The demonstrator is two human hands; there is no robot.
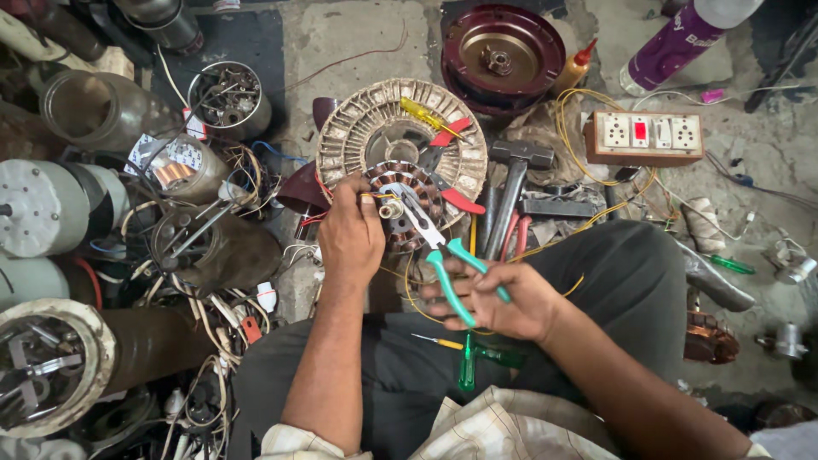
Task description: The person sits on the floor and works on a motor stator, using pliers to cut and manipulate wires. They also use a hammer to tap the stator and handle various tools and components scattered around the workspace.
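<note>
Gripping green-handled pliers (443, 255) w/ right hand (503, 298), fingers closed round the grips; left hand (349, 238) pinches the stator (400, 204). Prob heavy, stiff, windings fragile, so hold the core.

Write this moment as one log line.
left hand: steadies copper-wound motor stator | right hand: grips green-handled pliers | pliers tip: at stator hub

One camera, worn on the head, looks steeply down past the person's forearms and lap onto a cluttered workshop floor. It sits close: the left hand (349, 234) and right hand (503, 298) fill the middle, forearms entering from the bottom edge. With one view, nothing overlaps.
</note>
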